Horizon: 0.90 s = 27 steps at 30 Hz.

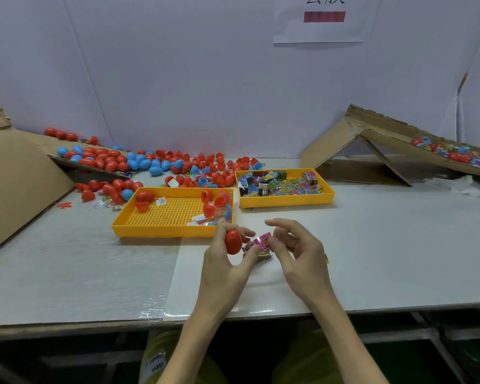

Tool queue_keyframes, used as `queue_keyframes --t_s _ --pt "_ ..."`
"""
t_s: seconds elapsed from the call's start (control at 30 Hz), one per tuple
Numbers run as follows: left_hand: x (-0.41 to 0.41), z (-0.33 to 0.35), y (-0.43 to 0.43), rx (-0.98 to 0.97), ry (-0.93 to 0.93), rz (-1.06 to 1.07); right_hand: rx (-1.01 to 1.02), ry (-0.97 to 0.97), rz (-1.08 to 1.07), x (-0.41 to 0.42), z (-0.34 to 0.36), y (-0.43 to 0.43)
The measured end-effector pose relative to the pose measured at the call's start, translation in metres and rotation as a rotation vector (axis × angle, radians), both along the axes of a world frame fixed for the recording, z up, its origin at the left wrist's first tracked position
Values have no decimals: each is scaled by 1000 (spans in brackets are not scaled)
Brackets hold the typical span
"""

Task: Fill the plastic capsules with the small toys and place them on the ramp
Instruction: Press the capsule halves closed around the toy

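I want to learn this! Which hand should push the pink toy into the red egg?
Right, probably. The right hand is at the pink toy packet, while the left hand is busy gripping the red capsule.

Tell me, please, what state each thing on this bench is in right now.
red capsule: appears closed, gripped by the left hand.
pink packet: held aloft, pinched by the right hand.
left tray: mostly bare.
right tray: full of packets.
right ramp: capsules lying on it.

Left hand (222, 268) gripped red capsule (233, 241); pink toy packet (261, 245) sat between it and right hand (302, 259), touching both. Two yellow trays (164, 231) behind on bench (385, 245), cardboard ramp (391, 138) far right
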<state>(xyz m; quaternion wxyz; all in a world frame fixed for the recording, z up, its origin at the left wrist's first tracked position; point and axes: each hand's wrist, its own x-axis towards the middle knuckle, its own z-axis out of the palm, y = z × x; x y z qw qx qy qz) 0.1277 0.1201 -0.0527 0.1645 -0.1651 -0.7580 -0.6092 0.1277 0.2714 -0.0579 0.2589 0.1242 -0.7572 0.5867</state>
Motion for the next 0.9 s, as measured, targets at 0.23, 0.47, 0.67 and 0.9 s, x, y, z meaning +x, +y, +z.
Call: queue_keyframes --t_s 0.23,0.47,0.67,0.9 --pt "-4 -2 -6 104 -56 -31 91 12 25 -1 1 0" --pt "-7 -3 -6 145 -66 -6 180 -14 33 -2 0 1" --pt "-6 -3 -7 163 -75 -7 151 -56 9 -2 0 0" --pt "-6 -4 -7 151 -71 -17 103 -106 -33 -2 2 -2"
